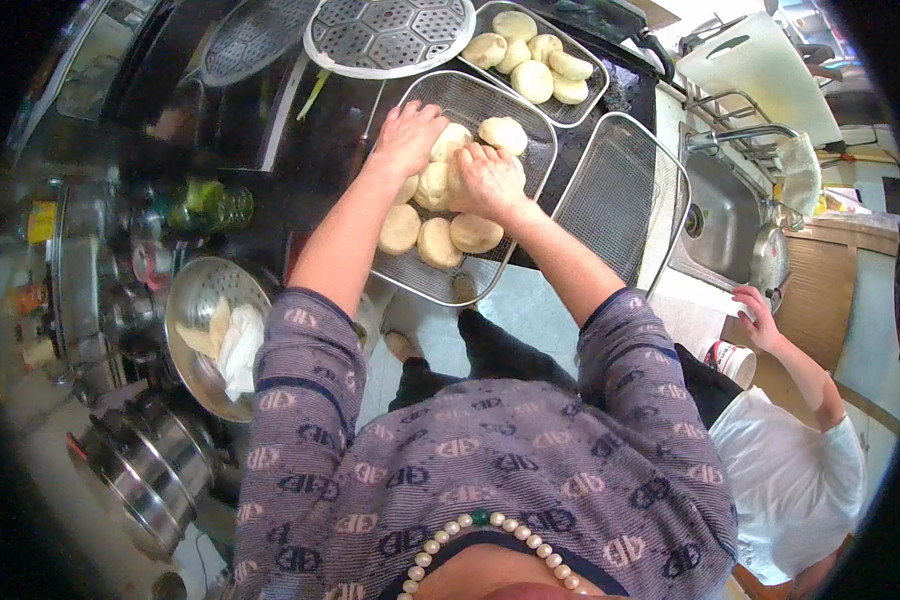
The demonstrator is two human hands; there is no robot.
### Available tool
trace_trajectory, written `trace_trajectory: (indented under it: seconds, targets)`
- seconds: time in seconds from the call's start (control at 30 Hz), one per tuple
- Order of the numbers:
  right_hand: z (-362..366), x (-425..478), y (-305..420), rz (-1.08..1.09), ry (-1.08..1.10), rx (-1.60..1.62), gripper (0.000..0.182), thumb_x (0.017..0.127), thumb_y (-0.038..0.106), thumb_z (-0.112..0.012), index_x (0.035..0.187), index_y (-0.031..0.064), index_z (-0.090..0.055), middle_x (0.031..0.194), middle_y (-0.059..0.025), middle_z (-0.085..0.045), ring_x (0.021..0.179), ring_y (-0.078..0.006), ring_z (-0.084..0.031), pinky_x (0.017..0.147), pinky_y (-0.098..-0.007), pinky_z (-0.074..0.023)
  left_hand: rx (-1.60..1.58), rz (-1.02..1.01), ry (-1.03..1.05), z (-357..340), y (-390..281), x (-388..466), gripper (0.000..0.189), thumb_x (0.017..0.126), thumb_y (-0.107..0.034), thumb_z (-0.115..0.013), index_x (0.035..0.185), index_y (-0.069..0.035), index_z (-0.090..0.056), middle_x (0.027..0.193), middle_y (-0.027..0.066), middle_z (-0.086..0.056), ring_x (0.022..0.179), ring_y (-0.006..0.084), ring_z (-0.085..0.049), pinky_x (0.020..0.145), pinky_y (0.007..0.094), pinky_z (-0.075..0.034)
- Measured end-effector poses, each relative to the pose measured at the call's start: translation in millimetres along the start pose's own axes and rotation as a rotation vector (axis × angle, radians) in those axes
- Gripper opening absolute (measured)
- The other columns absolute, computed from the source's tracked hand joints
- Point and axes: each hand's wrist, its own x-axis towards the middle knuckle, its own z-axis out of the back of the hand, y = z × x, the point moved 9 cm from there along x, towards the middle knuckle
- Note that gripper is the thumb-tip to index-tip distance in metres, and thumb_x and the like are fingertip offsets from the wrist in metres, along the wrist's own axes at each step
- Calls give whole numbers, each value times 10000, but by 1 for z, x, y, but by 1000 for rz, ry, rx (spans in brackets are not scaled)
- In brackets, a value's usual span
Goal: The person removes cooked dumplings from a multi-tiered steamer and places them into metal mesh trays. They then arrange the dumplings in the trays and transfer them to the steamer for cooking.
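Note:
A wire mesh basket (487, 276) in front of me holds several pale, round flatbreads or buns (400, 229). My left hand (411, 135) reaches over the basket's far left side, its fingers beside a bun (451, 142); its fingertips and palm are partly hidden, so I cannot tell if it grips anything. My right hand (491, 180) has its fingers curled over a bun in the middle of the basket. Another bun (432, 186) lies just left of that hand. Beyond its fingers sits a separate bun (503, 136). Three buns line the near side.
A second mesh basket (598, 81) with several buns stands behind. To the right are a third mesh basket (607, 202) and a metal sink (720, 210). A perforated steamer plate (390, 34) is at the back. A colander (195, 292) sits left; a person in white (787, 472) is at right.

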Motion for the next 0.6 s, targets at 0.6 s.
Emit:
trace_trajectory:
  seconds: [0.6]
  targets:
    - [52, 29, -113, -716, -243, 437, 618, 739, 508, -678, 1073, -10, -625, 1017, -223, -642, 936, -358, -639, 844, -428, -488, -266, 323, -219, 54, 29, 63, 537, 696, -398, -729, 1148, -135, -608, 1152, 114, -589, 1058, 335, -570, 929, 432, -457]
